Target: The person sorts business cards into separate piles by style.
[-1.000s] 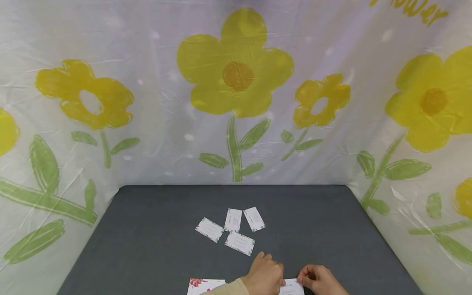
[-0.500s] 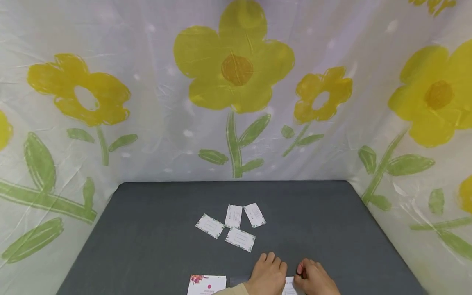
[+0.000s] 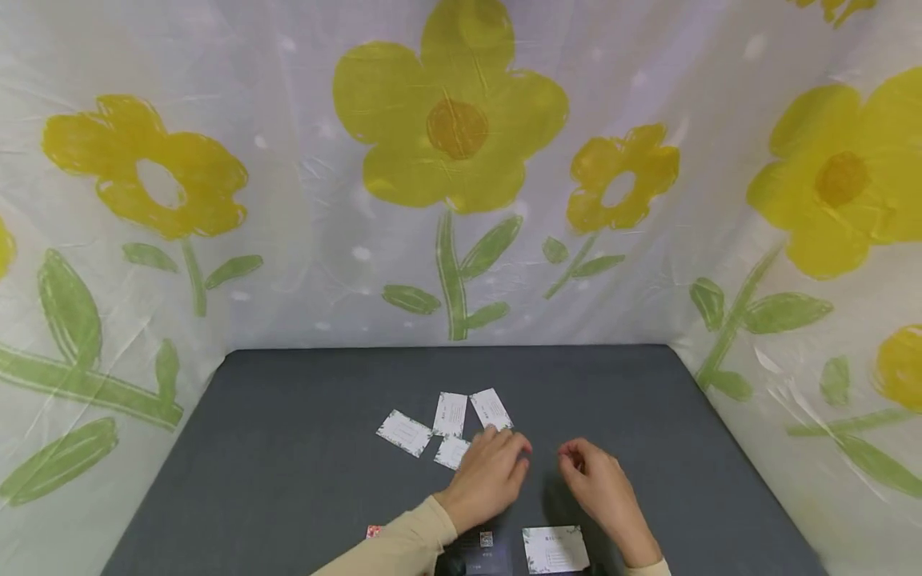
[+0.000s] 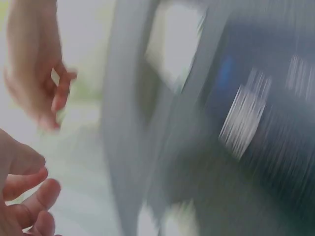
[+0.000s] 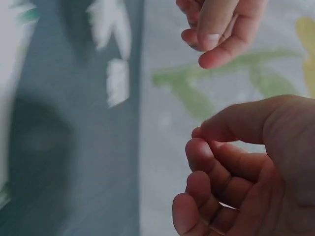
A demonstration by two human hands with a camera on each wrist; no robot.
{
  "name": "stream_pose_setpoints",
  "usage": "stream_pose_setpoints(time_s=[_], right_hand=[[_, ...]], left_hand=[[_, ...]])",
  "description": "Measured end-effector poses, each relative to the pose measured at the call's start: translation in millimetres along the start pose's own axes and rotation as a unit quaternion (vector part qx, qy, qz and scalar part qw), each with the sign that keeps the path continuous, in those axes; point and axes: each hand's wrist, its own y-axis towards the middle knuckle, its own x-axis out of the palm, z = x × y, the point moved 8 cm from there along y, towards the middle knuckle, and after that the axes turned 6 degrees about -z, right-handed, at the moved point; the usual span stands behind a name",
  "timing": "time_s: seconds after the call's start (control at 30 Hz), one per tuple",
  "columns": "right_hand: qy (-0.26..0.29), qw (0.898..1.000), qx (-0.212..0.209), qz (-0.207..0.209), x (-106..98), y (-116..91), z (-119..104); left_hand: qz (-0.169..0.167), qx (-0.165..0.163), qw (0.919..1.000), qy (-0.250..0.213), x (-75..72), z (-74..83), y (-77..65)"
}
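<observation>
Both hands are raised over the dark table, blurred by motion in the wrist views. My left hand (image 3: pixel 484 478) overlaps a white leaf-bordered card (image 3: pixel 450 452) in the head view; its fingers are loosely bent around nothing. To the right, my right hand (image 3: pixel 601 490) also holds nothing visible. Its thumb meets the index fingertip in the right wrist view, the other fingers (image 5: pixel 186 212) relaxed. Below and between the hands lies a white printed card (image 3: pixel 555 550). Left of it is a dark printed piece (image 3: pixel 497 554) with a QR code, partly behind the left wrist.
Farther back lie several more leaf-bordered cards, including a tilted one (image 3: pixel 405 434), an upright one (image 3: pixel 450 414) and another (image 3: pixel 491 409). A red-printed card (image 3: pixel 374 530) peeks out beside the left sleeve. A flower-printed curtain (image 3: pixel 310 240) encloses the table (image 3: pixel 288 448).
Both hands have left the white card near the front and moved up and away from the body. That card is now uncovered, while the left sleeve hides most of the red-printed card.
</observation>
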Motion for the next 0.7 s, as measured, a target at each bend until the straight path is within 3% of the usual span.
stream_pose_setpoints(time_s=[0.1,0.2,0.27,0.33,0.4,0.47,0.5,0.7], right_hand=[[-0.002,0.999,-0.051,0.019,-1,15,-28],[-0.031,0.995,-0.090,0.003,16,31,-49],[-0.057,0.992,-0.105,-0.034,34,40,-57],[-0.090,0.987,-0.110,-0.081,55,45,-60],[-0.120,0.979,-0.102,-0.126,74,48,-58],[-0.153,0.973,-0.096,-0.144,86,49,-57],[-0.166,0.971,-0.092,-0.145,91,49,-57],[-0.227,0.964,-0.092,-0.104,100,46,-64]], left_hand=[[0.022,-0.033,0.9992,0.007,-28.6,-37.6,7.8],[0.020,-0.066,0.9974,0.020,-45.0,-74.9,6.1],[-0.004,-0.083,0.9962,0.027,-45.2,-95.0,1.2],[-0.028,-0.076,0.9957,0.046,-36.7,-108.3,-6.2],[-0.050,-0.058,0.9954,0.057,-26.8,-113.2,-14.4],[-0.069,-0.041,0.9948,0.062,-16.1,-113.9,-22.4],[-0.070,-0.031,0.9947,0.069,-11.6,-113.0,-26.1],[-0.117,-0.045,0.9886,0.084,10.0,-112.1,-37.3]])
